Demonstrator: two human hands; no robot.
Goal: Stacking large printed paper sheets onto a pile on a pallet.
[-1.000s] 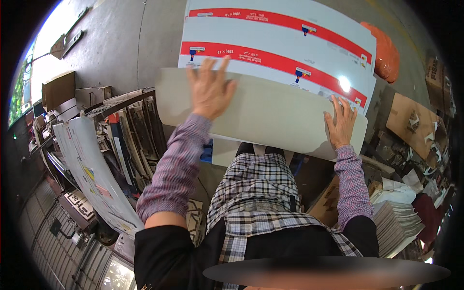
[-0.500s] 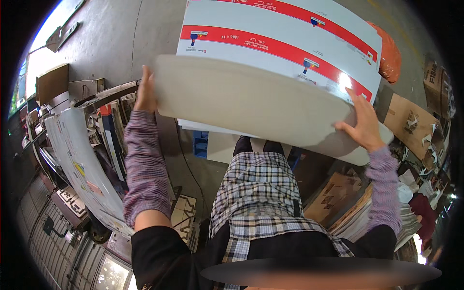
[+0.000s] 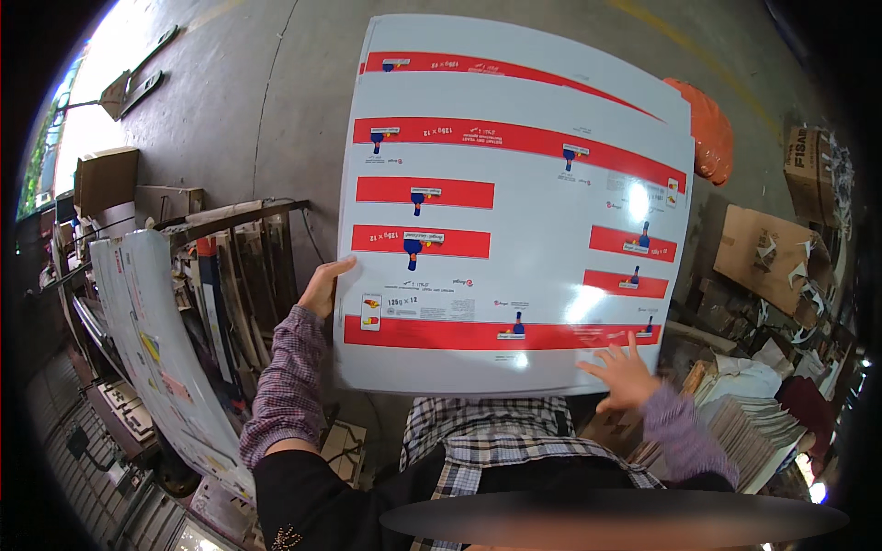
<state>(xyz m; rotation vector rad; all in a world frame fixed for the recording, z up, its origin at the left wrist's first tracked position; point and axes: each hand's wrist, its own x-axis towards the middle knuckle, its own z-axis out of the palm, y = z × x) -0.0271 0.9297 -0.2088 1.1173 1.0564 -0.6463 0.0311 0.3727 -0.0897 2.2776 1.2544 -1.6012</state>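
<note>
A large white printed cardboard sheet with red bands and small blue pictures lies face up in front of me, over another similar sheet that shows past its far edge. My left hand is closed at the sheet's left edge, its thumb by the rim; its other fingers are partly hidden. Near the lower right corner, my right hand is open, fingers spread over the printed face. Whether its fingertips press on the surface I cannot tell.
At left, a long white printed panel leans by a rack of boards. An orange bag lies beyond the sheets' right side. Brown cardboard boxes and stacked papers are at right. A pallet jack stands far left.
The plain beige sheet bent between both hands is no longer seen; a printed face now lies flat there. Both hands have come lower and closer together, and my right fingers have spread.
</note>
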